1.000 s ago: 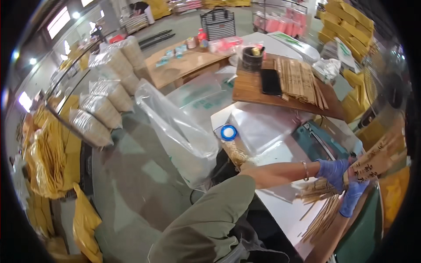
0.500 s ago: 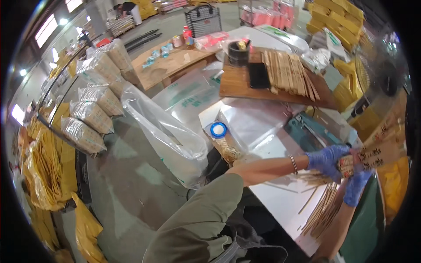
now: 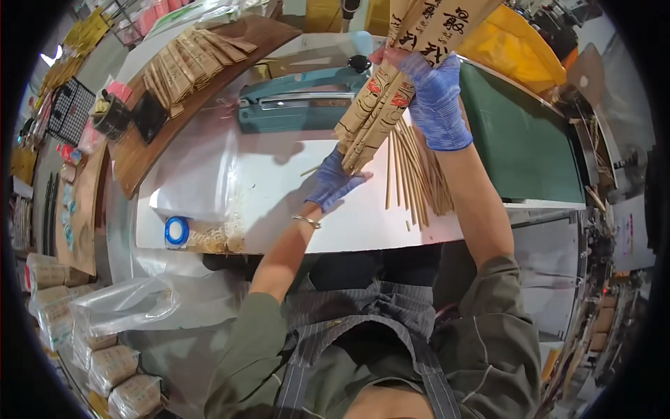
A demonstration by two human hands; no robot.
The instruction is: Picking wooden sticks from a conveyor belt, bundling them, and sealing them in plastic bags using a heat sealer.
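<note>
Both my hands wear blue gloves and hold a bundle of long brown paper packets (image 3: pixel 380 115) with black writing and red drawings, tilted over the white table (image 3: pixel 279 216). My right hand (image 3: pixel 440 98) is closed around the bundle's upper part. At its lower end is my left hand (image 3: pixel 331 183), thumb out to the side and some fingers hidden behind the packets. Thin wooden sticks (image 3: pixel 412 181) lie loosely on the table below my right hand. Beyond the bundle, to the left, stands a teal bag sealer (image 3: pixel 300 105).
Clear plastic bags (image 3: pixel 195 174) and a blue-rimmed round roll (image 3: pixel 176 230) lie at the table's left. A brown board (image 3: pixel 129 153) holds more paper packets (image 3: pixel 192 63), a black phone (image 3: pixel 149 116) and a dark cup (image 3: pixel 112 120). A green surface (image 3: pixel 520 140) is at right.
My view has swung round to face the table squarely. My left hand has shifted from the packets' middle to their lower end; my right hand now grips them higher up.
</note>
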